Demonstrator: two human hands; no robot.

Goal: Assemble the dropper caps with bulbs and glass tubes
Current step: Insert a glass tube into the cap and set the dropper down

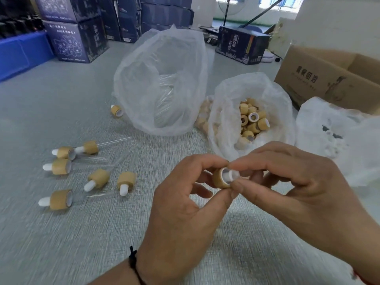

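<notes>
In hand: left hand (pixel 181 202) pinches tan bamboo-look ring cap (pixel 221 178), frame centre; right hand (pixel 292 182) pinches white rubber bulb (pixel 234 175) into it.
Done: seven bulbed caps (pixel 61 199), lower left.
Left: bagful of loose caps (pixel 251 120), centre right.

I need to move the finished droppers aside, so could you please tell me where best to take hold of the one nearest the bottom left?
Grip the dropper by its tan cap, from above, fingers on its round sides. It lies on its side, the white bulb pointing left; the glass tube on its right looks thin and probably fragile.
</notes>
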